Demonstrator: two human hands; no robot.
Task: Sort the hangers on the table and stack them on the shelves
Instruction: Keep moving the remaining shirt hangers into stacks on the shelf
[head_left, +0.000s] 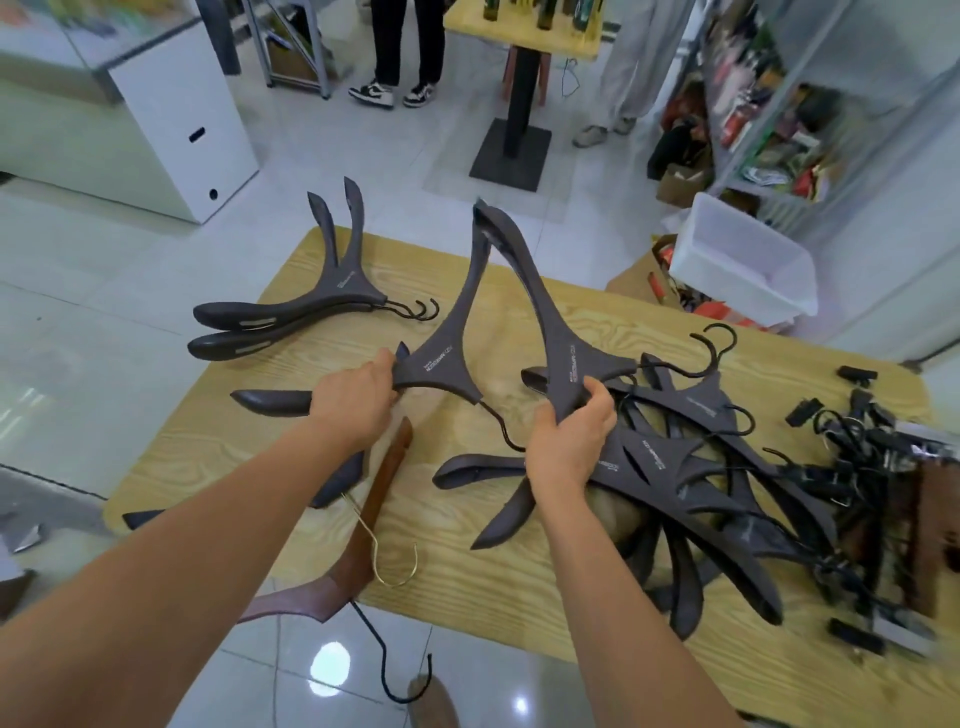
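Note:
My left hand (356, 397) grips one arm of a dark grey hanger (449, 364) lifted over the wooden table (311, 447). My right hand (574, 439) grips the lower arm of a second dark grey hanger (545, 322), held upright beside the first. Two matching hangers (291, 312) lie stacked at the table's far left. A heap of dark hangers (691, 483) covers the right half. A brown wooden hanger (363, 540) with a gold hook lies at the near edge under my left forearm.
Black clip hangers (878, 467) are tangled at the far right of the table. A white plastic bin (748, 260) and a shelf unit (779, 104) stand beyond on the right. A pedestal table (519, 93) and two standing people are at the back.

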